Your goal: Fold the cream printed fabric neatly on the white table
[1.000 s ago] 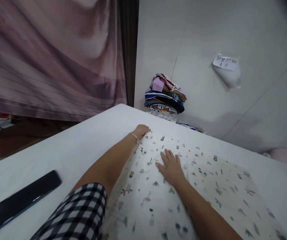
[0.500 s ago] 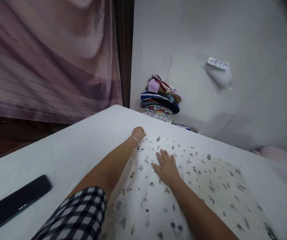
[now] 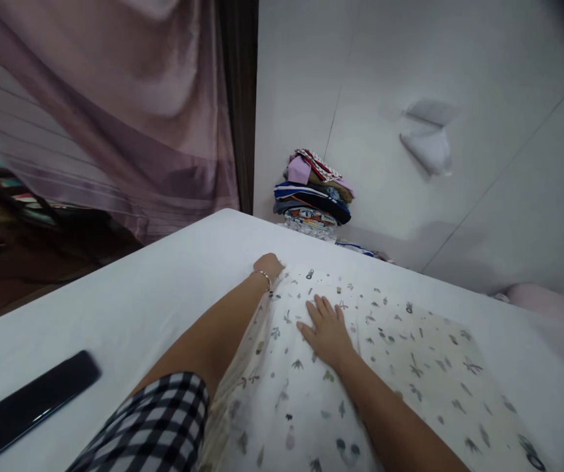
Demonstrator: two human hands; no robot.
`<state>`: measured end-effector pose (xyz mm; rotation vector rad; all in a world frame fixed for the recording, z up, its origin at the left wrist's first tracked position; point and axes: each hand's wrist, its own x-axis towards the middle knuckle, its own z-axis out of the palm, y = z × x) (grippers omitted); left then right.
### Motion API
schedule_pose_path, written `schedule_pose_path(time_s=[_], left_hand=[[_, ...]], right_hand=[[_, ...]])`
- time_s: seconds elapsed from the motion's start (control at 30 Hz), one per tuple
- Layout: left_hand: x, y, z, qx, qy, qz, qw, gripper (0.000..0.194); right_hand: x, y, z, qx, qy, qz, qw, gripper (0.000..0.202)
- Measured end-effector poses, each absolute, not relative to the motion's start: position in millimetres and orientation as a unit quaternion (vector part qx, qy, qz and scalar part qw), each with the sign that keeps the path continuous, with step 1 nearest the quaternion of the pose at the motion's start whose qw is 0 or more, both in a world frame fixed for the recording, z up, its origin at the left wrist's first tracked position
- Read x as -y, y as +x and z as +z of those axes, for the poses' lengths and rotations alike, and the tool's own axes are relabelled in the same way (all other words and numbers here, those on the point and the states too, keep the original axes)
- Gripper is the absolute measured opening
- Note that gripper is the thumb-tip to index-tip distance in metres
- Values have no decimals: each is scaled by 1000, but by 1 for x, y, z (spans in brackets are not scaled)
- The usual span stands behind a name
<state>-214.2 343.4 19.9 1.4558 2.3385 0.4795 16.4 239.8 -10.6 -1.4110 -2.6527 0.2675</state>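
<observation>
Cloth (image 3: 306,406), thin, white, plant-printed, lies on the white surface (image 3: 178,269); your right hand (image 3: 329,334) is flat on it, fingers spread, gripping nothing; your left hand (image 3: 268,264) touches its far-left corner, finger closure hidden.

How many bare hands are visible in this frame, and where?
2: the left hand at the far left corner of the printed cloth, its grip unclear; the right hand flat on the cloth, fingers spread.

Folded clothes pile (image 3: 314,190) stands near a pink curtain (image 3: 164,118)
</observation>
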Motion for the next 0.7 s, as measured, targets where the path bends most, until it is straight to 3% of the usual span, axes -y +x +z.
schedule_pose_path(time_s=[0.3, 0.43, 0.57, 0.7], left_hand=[[-315, -205, 18, -771, 577, 244, 112, 19], [-296, -196, 16, -698, 611, 358, 99, 24], [-281, -178, 12, -636, 599, 463, 145, 39], [-269, -164, 10, -608, 601, 486, 184, 25]], right_hand=[[-239, 15, -13, 875, -469, 94, 79, 64], [-247, 20, -12, 865, -469, 154, 90, 61], [-271, 25, 2, 817, -483, 237, 209, 50], [-293, 7, 20, 812, -431, 196, 340, 31]])
